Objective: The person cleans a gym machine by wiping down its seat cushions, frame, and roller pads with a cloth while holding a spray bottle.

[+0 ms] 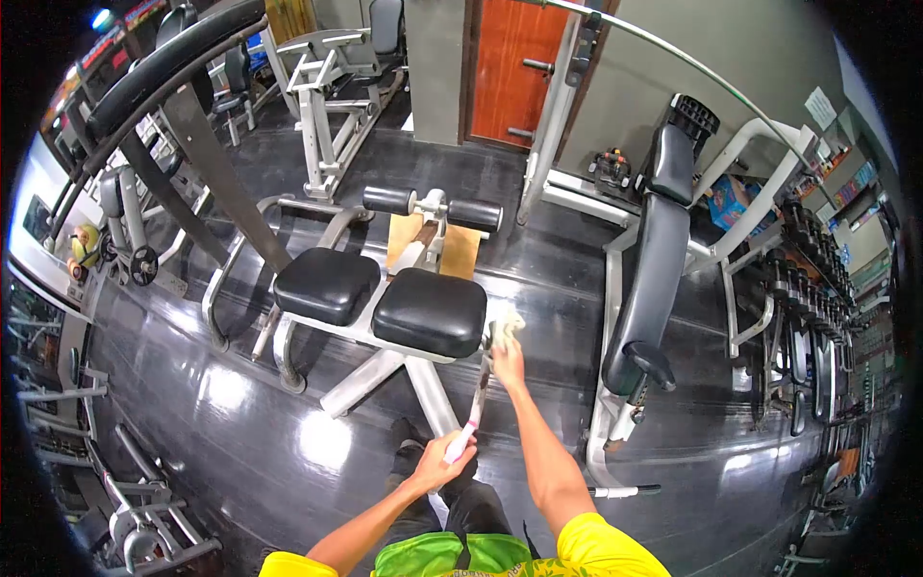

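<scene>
Beside the padded bench machine, my right hand [508, 363] is closed on a pale, crumpled cloth [505, 323]. The cloth lies against the machine's side, near the top of a slim bar [482, 383] that slants down toward me. Lower down, my left hand [440, 467] is closed around a slim white-and-pink piece [462, 440] in line with the bar's lower end. Whether that piece is a grip on the bar or a separate object, I cannot tell. Closest to my right hand is a black seat pad [431, 312], with a second black pad [328, 286] to its left.
Black foam rollers [474, 214] top the machine's far end. A long black bench [646, 279] stands on the right under a barbell rack. Dumbbells [803, 279] line the right wall. The machine's silver legs [363, 382] spread over the shiny dark floor [245, 423].
</scene>
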The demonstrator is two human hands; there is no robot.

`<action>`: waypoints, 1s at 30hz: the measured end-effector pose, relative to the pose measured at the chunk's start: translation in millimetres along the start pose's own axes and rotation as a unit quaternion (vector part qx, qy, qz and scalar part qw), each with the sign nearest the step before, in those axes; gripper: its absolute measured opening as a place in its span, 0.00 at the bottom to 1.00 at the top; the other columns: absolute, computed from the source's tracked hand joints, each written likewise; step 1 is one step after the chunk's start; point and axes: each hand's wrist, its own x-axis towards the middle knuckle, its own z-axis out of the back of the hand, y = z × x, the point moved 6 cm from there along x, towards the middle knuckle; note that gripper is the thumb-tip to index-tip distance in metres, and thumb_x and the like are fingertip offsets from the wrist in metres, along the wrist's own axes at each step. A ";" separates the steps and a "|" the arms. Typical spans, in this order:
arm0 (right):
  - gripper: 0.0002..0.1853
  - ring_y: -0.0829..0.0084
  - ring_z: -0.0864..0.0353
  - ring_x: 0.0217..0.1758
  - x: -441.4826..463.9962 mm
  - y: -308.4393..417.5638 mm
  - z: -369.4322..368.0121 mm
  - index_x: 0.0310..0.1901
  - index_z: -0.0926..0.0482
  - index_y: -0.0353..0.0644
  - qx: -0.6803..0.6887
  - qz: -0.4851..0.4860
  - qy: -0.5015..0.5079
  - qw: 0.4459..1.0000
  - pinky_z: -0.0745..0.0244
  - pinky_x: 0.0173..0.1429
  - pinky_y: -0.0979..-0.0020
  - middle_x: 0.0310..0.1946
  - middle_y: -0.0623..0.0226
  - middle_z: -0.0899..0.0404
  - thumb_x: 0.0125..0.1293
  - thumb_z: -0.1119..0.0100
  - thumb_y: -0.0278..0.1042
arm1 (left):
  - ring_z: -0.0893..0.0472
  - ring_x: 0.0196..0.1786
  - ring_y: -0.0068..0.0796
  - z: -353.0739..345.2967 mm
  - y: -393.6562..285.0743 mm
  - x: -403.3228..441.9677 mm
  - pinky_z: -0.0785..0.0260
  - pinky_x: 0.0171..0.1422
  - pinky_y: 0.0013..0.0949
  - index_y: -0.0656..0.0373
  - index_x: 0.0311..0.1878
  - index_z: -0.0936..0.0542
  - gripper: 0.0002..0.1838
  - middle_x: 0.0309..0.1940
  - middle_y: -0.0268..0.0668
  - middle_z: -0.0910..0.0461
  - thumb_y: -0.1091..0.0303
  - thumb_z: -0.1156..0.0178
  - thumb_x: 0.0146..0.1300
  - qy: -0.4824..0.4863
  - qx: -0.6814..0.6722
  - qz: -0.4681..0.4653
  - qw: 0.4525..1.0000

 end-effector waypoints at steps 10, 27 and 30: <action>0.15 0.44 0.36 0.65 -114.8 39.5 10.2 0.50 0.26 0.44 -0.091 -0.037 0.214 0.972 0.34 0.64 0.53 0.65 0.42 0.40 0.63 0.54 0.26 | 0.25 0.23 0.16 22.2 29.2 -32.3 0.33 0.27 0.22 0.61 0.41 0.23 0.07 0.27 0.29 0.22 0.72 0.38 0.61 -0.004 -0.131 0.086 0.988; 0.20 0.71 0.28 0.56 -27.0 -24.1 16.1 0.58 0.29 0.38 0.316 -0.273 0.016 0.908 0.35 0.59 0.71 0.55 0.63 0.26 0.71 0.53 0.40 | 0.23 0.24 0.19 58.3 23.1 -47.1 0.30 0.30 0.25 0.65 0.42 0.26 0.08 0.30 0.36 0.22 0.75 0.40 0.61 -0.057 -0.135 0.101 0.984; 0.21 0.53 0.27 0.57 21.6 -24.2 -45.2 0.59 0.30 0.40 0.075 -0.128 0.122 0.981 0.31 0.58 0.61 0.53 0.48 0.26 0.66 0.47 0.37 | 0.24 0.24 0.21 67.1 19.6 -53.9 0.30 0.31 0.26 0.65 0.43 0.28 0.09 0.32 0.39 0.22 0.76 0.41 0.62 -0.068 -0.127 0.111 0.983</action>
